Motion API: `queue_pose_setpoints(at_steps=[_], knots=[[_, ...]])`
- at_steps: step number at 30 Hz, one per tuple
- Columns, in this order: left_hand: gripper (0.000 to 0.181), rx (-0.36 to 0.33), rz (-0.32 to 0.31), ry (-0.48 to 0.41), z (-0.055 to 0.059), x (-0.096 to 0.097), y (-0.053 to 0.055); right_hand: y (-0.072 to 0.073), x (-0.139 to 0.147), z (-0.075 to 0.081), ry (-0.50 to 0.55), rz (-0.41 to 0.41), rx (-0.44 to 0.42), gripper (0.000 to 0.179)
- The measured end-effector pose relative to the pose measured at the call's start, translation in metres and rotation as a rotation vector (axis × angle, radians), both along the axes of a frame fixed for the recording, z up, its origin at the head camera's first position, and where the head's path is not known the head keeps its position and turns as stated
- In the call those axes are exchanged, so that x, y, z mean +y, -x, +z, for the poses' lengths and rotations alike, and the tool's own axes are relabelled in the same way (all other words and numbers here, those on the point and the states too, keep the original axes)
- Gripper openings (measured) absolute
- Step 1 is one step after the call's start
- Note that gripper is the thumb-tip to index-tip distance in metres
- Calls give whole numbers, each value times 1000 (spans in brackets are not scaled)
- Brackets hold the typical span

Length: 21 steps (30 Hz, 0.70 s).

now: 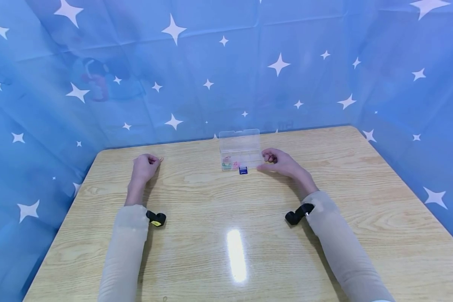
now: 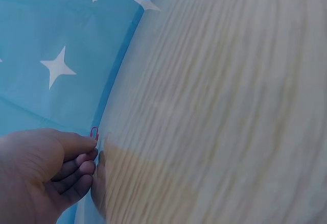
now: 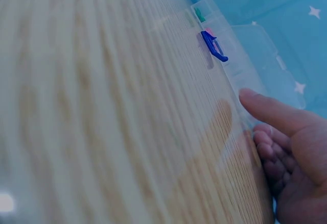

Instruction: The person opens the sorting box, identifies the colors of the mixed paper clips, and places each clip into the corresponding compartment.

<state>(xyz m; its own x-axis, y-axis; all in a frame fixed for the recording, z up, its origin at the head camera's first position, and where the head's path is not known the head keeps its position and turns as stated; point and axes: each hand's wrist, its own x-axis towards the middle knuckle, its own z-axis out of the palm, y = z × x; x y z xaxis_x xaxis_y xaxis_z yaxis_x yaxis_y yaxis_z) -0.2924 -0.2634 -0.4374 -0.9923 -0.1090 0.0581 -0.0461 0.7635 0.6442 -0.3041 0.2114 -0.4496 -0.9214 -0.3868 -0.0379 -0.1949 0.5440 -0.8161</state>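
My left hand (image 1: 145, 167) pinches a red paper clip (image 2: 94, 133) between thumb and forefinger, close over the table at its far left. The clip's looped end sticks out past the fingertips. A clear plastic compartment box (image 1: 250, 161) sits near the back edge with its lid (image 1: 239, 140) raised. Green clips (image 1: 226, 166) and pink pieces (image 1: 236, 165) lie in its left compartments. On the front wall is a blue latch (image 3: 214, 47), swung outward. My right hand (image 1: 283, 162) holds the box's right end, thumb at the front corner and the other fingers curled by the side.
The wooden table (image 1: 211, 218) reflects a bright strip of light near its middle. A blue curtain (image 1: 226, 84) with white stars hangs right behind the back edge and along both sides. Each sleeve cuff carries a small black wrist camera (image 1: 156, 218).
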Motion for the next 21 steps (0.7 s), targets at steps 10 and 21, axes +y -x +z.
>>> queue_pose_setpoints(at_steps=[10,21], knots=[[25,61,-53,-12,2,13,0,1,1,-2,-11,10,15,45],[24,77,-92,-44,11,33,-1,1,1,-1,9,20,25,41]])
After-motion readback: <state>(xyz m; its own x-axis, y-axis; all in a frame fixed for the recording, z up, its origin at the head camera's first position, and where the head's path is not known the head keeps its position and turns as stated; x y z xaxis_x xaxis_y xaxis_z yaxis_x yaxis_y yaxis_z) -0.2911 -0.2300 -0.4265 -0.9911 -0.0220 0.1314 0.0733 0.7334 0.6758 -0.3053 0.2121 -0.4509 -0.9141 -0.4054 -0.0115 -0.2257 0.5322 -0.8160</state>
